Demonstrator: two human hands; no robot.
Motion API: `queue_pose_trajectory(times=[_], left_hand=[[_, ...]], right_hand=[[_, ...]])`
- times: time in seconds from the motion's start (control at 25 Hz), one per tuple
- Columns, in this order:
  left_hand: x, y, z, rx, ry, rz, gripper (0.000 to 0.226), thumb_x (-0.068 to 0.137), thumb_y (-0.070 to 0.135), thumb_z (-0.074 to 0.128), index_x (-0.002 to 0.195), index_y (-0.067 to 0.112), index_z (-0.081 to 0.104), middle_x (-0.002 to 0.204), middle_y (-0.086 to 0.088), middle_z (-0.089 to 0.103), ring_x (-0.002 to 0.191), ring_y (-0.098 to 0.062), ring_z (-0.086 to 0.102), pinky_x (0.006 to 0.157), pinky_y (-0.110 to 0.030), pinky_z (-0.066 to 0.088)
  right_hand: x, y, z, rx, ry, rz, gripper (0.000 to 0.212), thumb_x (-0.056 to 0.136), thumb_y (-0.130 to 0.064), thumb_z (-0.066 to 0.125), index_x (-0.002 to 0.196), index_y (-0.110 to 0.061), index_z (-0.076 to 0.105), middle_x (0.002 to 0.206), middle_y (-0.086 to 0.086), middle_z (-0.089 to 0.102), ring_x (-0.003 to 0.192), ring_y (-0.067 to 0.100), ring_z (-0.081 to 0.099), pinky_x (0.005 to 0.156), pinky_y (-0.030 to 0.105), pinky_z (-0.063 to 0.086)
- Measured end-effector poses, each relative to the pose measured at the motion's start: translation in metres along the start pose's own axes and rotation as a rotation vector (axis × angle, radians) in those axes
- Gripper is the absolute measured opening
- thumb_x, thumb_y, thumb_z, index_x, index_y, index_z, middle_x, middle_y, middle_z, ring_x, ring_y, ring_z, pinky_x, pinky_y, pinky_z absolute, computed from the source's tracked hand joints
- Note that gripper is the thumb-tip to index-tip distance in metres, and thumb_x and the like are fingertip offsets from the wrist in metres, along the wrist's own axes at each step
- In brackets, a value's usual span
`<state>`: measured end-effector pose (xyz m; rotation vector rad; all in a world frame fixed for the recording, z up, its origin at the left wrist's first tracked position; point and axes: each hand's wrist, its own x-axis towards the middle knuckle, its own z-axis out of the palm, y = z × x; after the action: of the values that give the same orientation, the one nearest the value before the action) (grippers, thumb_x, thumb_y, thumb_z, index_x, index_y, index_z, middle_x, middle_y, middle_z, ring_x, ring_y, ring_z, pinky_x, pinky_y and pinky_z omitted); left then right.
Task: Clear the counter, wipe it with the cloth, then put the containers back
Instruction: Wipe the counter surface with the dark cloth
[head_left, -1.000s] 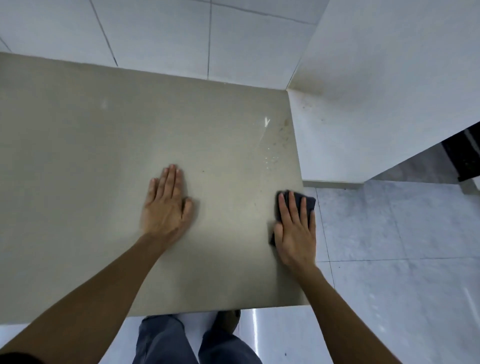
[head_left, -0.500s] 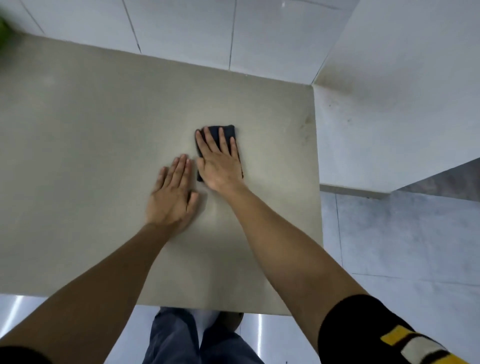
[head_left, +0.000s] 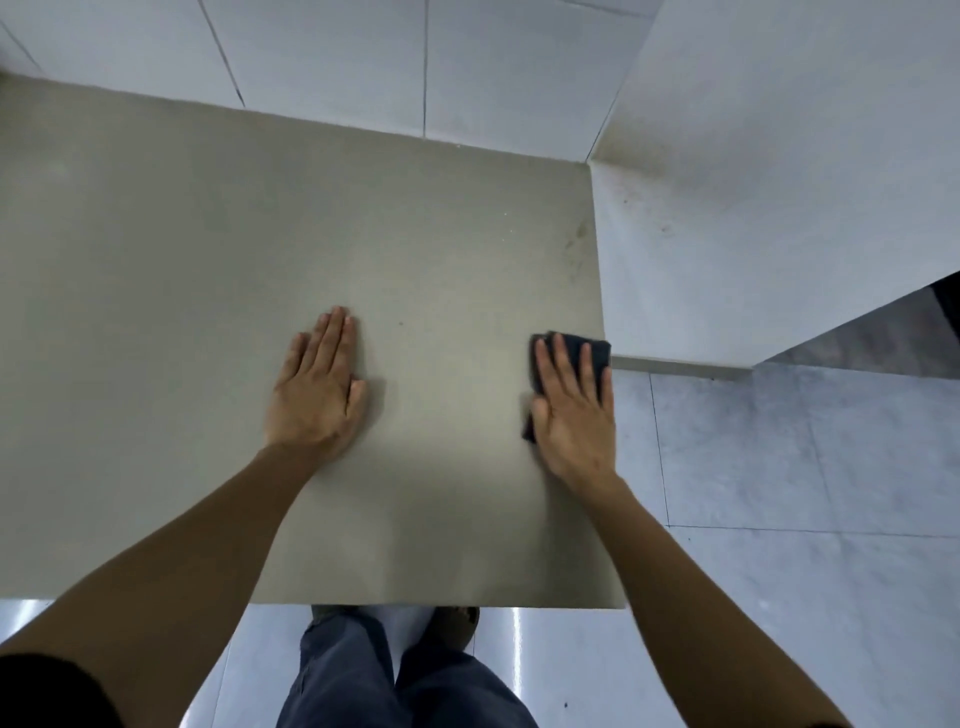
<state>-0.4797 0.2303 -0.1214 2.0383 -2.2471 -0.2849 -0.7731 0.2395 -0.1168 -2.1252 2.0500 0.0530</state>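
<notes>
Grip: right hand (head_left: 571, 410) lies flat, fingers spread, pressing the dark cloth (head_left: 576, 348) down; nothing pinched.
Left hand: left hand (head_left: 317, 389) rests open-palmed on the counter (head_left: 208, 312), bracing.
Cloth position: at the counter's right edge, partly under the palm.
Containers: none in view.
Technique: keep even pressure, overlap strokes, and work toward the brownish stains (head_left: 575, 239) near the right wall.

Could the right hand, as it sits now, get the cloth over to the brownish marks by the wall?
Probably yes: the right hand presses the cloth flat, with only bare counter ahead to the marks.
</notes>
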Motion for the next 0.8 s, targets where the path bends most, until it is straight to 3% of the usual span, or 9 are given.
queue_pose_trajectory(times=[0.16, 0.28, 0.4, 0.56, 0.64, 0.8], left_hand=[[0.001, 0.001, 0.000, -0.009, 0.006, -0.004, 0.078, 0.083, 0.042, 0.009, 0.154, 0.007, 0.008, 0.163, -0.008, 0.006, 0.151, -0.018, 0.003, 0.124, -0.037, 0.004], [0.002, -0.001, 0.001, 0.006, 0.003, -0.002, 0.078, 0.084, 0.041, 0.010, 0.154, 0.007, 0.007, 0.163, -0.008, 0.004, 0.151, -0.018, 0.001, 0.124, -0.038, 0.004], [0.002, -0.002, 0.004, 0.018, -0.001, -0.002, 0.076, 0.086, 0.041, 0.011, 0.154, 0.007, 0.006, 0.163, -0.008, 0.003, 0.151, -0.018, 0.000, 0.124, -0.039, 0.004], [0.003, -0.003, 0.004, 0.022, -0.014, 0.007, 0.076, 0.085, 0.041, 0.011, 0.154, 0.008, 0.006, 0.163, -0.008, 0.002, 0.151, -0.018, -0.001, 0.124, -0.038, 0.002], [0.007, -0.005, 0.000, -0.010, -0.012, 0.011, 0.076, 0.085, 0.041, 0.013, 0.154, 0.007, 0.012, 0.163, -0.008, 0.008, 0.151, -0.018, 0.004, 0.124, -0.036, 0.001], [0.042, -0.014, -0.010, 0.000, 0.012, 0.041, 0.076, 0.086, 0.041, 0.009, 0.153, 0.006, 0.014, 0.163, -0.009, 0.011, 0.151, -0.020, 0.005, 0.124, -0.036, 0.001]], right_hand=[[0.064, 0.018, -0.013, 0.033, 0.041, 0.135, 0.061, 0.100, -0.030, 0.025, 0.157, -0.026, 0.004, 0.165, -0.005, 0.003, 0.152, 0.028, -0.003, 0.122, 0.050, -0.002], [0.124, -0.008, -0.018, 0.051, 0.025, 0.185, 0.060, 0.101, -0.031, 0.022, 0.157, -0.021, 0.003, 0.165, 0.000, 0.001, 0.151, 0.032, -0.005, 0.121, 0.052, -0.003], [0.140, -0.055, -0.015, 0.020, 0.024, 0.109, 0.062, 0.100, -0.032, 0.024, 0.157, -0.020, 0.003, 0.165, 0.000, 0.002, 0.151, 0.032, -0.004, 0.121, 0.052, -0.002], [0.073, -0.119, -0.003, 0.007, -0.002, -0.166, 0.068, 0.091, -0.039, 0.023, 0.156, -0.023, 0.011, 0.164, -0.002, 0.012, 0.151, 0.030, 0.006, 0.122, 0.049, 0.004], [0.022, -0.115, 0.001, 0.018, -0.026, -0.245, 0.069, 0.089, -0.039, 0.024, 0.156, -0.026, 0.015, 0.164, -0.005, 0.015, 0.151, 0.027, 0.007, 0.123, 0.047, 0.004], [-0.012, -0.045, 0.003, -0.006, -0.008, -0.107, 0.066, 0.092, -0.039, 0.023, 0.156, -0.033, 0.008, 0.164, -0.010, 0.005, 0.152, 0.020, -0.001, 0.123, 0.044, 0.000]])
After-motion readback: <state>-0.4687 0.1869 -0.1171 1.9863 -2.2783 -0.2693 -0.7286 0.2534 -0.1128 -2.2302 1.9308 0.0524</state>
